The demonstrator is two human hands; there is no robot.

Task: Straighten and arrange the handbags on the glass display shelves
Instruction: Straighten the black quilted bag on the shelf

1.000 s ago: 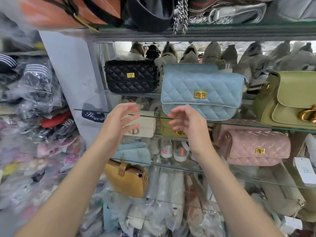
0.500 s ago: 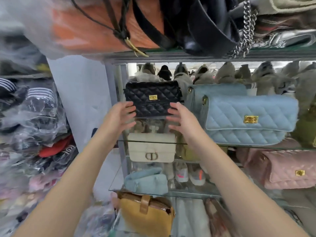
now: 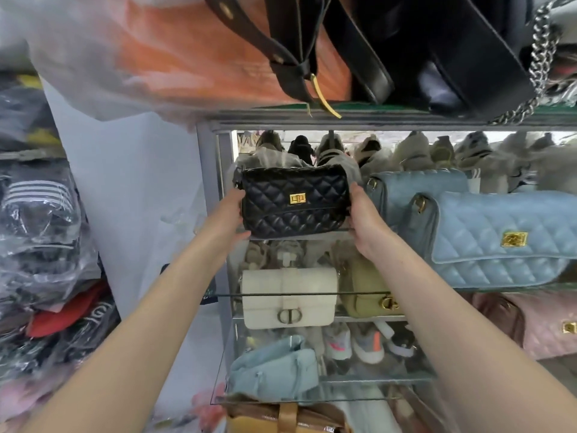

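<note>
A small black quilted handbag (image 3: 295, 201) with a gold clasp stands upright on the upper glass shelf (image 3: 312, 237) at its left end. My left hand (image 3: 229, 214) grips its left side and my right hand (image 3: 363, 220) grips its right side. Beside it to the right stand two light blue quilted handbags (image 3: 499, 239), one behind the other. On the shelf below sit a white handbag (image 3: 288, 296) and an olive handbag (image 3: 365, 292). Lower down are a pale blue bag (image 3: 274, 370) and a tan bag (image 3: 287, 417). A pink quilted bag (image 3: 549, 329) shows at the right edge.
Black and orange bags (image 3: 421, 57) hang over the top metal shelf edge just above my hands. Wrapped shoes (image 3: 406, 151) fill the back of the shelves. Stacks of plastic-wrapped goods (image 3: 40, 229) stand at the left beside a white post (image 3: 134, 198).
Both hands have gone from reaching in mid-air, fingers apart, to closing on the two sides of the black quilted handbag. The view has shifted left and closer to it.
</note>
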